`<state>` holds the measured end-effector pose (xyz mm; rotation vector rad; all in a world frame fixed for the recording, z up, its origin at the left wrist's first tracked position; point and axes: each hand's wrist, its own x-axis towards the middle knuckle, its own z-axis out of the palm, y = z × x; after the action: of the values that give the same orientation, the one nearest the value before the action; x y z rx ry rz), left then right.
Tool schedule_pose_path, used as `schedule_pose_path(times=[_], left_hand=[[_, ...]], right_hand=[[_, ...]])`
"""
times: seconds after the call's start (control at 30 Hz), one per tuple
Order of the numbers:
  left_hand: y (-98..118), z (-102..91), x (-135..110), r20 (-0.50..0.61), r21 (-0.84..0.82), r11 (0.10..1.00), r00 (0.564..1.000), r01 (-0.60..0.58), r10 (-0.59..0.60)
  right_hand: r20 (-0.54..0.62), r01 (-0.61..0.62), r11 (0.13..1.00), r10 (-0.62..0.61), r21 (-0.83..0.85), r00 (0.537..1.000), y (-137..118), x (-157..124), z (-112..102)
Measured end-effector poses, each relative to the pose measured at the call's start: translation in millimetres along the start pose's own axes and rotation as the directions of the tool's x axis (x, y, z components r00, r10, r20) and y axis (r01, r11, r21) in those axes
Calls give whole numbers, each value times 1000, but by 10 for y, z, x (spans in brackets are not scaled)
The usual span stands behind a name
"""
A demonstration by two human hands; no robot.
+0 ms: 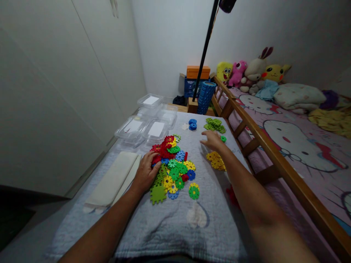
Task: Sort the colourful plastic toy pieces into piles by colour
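Resting on the left side of a mixed pile of plastic pieces in the head view, the left hand has thumb and fingers apart. Right of the pile, the right hand, fingers also parted, is between yellow pieces and lime pieces.

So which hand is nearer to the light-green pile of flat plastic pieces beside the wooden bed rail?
Right. The right hand is just nearer the camera than the light-green pile; the left hand is farther off, at the left edge of the multicoloured plastic pile.
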<state>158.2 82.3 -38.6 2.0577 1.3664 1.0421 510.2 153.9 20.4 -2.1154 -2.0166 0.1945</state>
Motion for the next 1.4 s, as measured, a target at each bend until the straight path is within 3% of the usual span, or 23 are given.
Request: schedule_pose_path(times=[0.07,0.13,0.33,0.7,0.8,0.97,1.23,1.4], left_hand=[[-2,2,1,-1,-8,1000,1000,5,-5],[0,2,1,2,-17,1000,1000,10,-10],[15,-8,-2,3,-33,999,1000,15,-15],[27,-10,6,11,-7,1000,1000,7,-7],[16,-6,5,12,4,1000,1000,7,-7],[-4,6,-2,11,9,1000,1000,5,-5],[2,-1,-4,22,8,1000,1000,13,-13],[1,0,2,9,16,1000,1000,5,-5]], right_hand=[[52,164,979,-171,120,984,-243,-116,79],[87,247,950,-267,193,960,-473,-242,202],[73,198,952,-220,234,973,-862,-490,571],[37,125,916,-150,381,988,-758,-476,651],[7,93,861,-111,500,994,-728,-469,666],[70,1,715,-70,699,995,-675,-484,699],[-32,11,661,19,750,999,-664,-476,709],[-114,42,581,86,813,990,-659,-470,526]])
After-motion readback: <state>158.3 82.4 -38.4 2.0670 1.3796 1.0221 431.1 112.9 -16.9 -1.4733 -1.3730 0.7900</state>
